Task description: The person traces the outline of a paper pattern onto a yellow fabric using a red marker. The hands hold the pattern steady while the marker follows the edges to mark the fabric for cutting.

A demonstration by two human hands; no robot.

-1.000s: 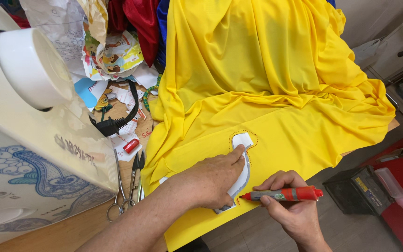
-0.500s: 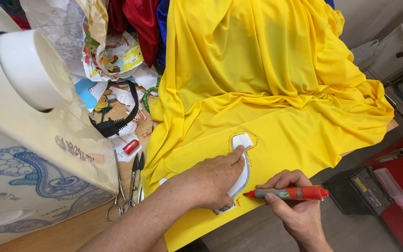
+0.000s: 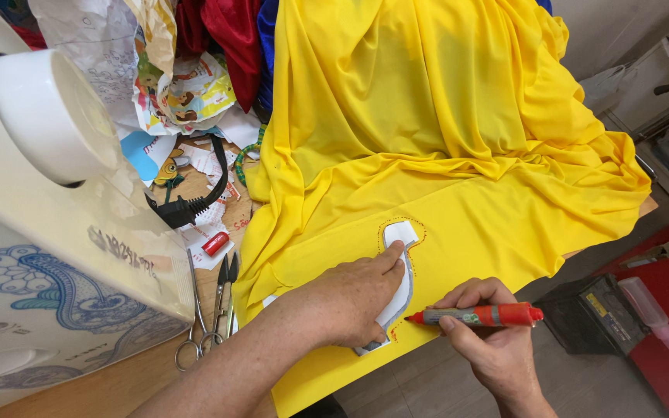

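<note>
A large yellow fabric [image 3: 443, 131] is spread over the table. On it lies a curved white paper pattern [image 3: 401, 241], with a red dotted outline drawn around its upper end. My left hand [image 3: 350, 298] presses flat on the pattern, fingers pointing up along it. My right hand [image 3: 489, 344] grips a red marker [image 3: 478, 315] held sideways, with its tip at the pattern's right edge near my left fingers.
A white sewing machine [image 3: 48, 209] fills the left side. Scissors [image 3: 210, 313], a small red cap [image 3: 215, 243], a black plug and cord [image 3: 187, 205] and paper scraps lie beside it. Red and blue cloth is piled at the back. A dark box [image 3: 594, 313] sits on the floor.
My right hand and the marker have shifted slightly downward along the pattern's right edge. My left hand stays pressed on the pattern.
</note>
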